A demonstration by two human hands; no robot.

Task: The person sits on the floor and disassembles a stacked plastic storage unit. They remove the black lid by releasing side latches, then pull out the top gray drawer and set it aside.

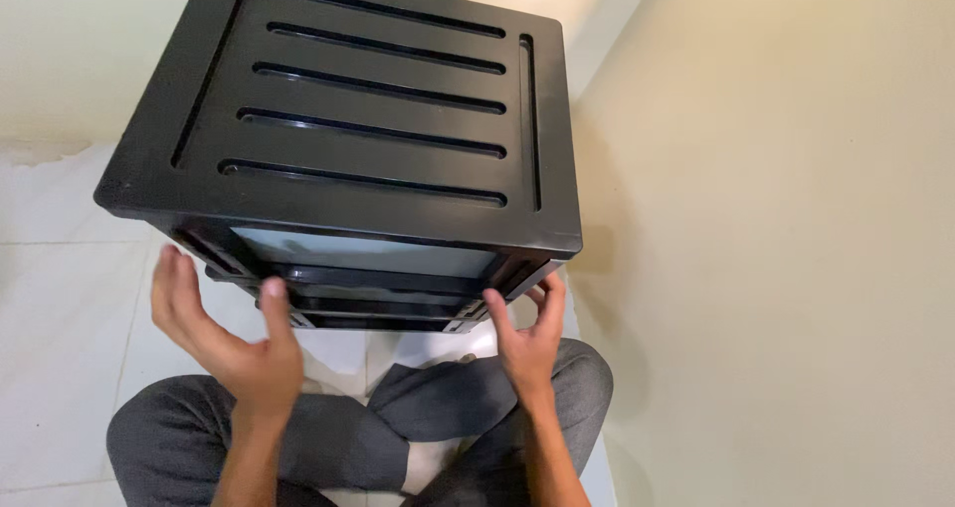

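Hands (left hand (234,343), right hand (527,333)) flank glossy black ribbed plastic drawer unit (348,119).

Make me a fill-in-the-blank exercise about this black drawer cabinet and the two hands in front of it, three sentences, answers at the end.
1. The top of the drawer cabinet is coloured ____.
2. The person sits cross-legged in grey trousers on a floor of white ____.
3. The left hand is open beside the cabinet's front, and the right hand is at its front ____ corner.

Missing words: black; tiles; right
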